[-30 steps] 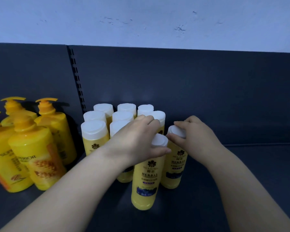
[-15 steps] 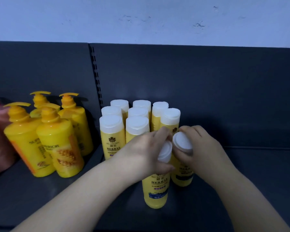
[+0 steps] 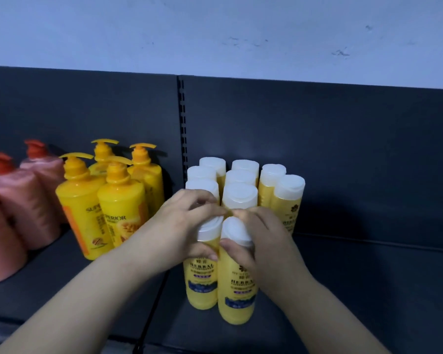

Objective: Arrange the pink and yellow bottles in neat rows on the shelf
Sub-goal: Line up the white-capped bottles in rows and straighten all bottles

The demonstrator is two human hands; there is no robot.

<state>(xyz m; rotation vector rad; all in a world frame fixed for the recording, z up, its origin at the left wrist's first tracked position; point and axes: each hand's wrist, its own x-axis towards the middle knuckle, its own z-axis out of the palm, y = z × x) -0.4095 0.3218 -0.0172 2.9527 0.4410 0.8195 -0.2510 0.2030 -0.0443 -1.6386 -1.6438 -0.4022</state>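
Note:
Two slim yellow bottles with white caps stand side by side at the front of a cluster on the dark shelf [image 3: 368, 290]. My left hand [image 3: 182, 226] grips the top of the left front bottle [image 3: 201, 284]. My right hand [image 3: 261, 238] grips the top of the right front bottle [image 3: 237, 295]. Behind them several more white-capped yellow bottles [image 3: 239, 198] stand in rows against the back panel. Further left stand yellow pump bottles [image 3: 118, 210] and pink pump bottles [image 3: 16, 208] with red pumps.
The dark back panel [image 3: 356, 149] has a slotted upright rail [image 3: 181, 118] behind the cluster. A seam between two shelf boards [image 3: 151, 312] runs to the front edge. Bare shelf surface lies to the right of the white-capped bottles.
Both hands have brought the two front bottles together and slid them left toward the front of the cluster. The view has swung left, bringing the pink bottles into sight.

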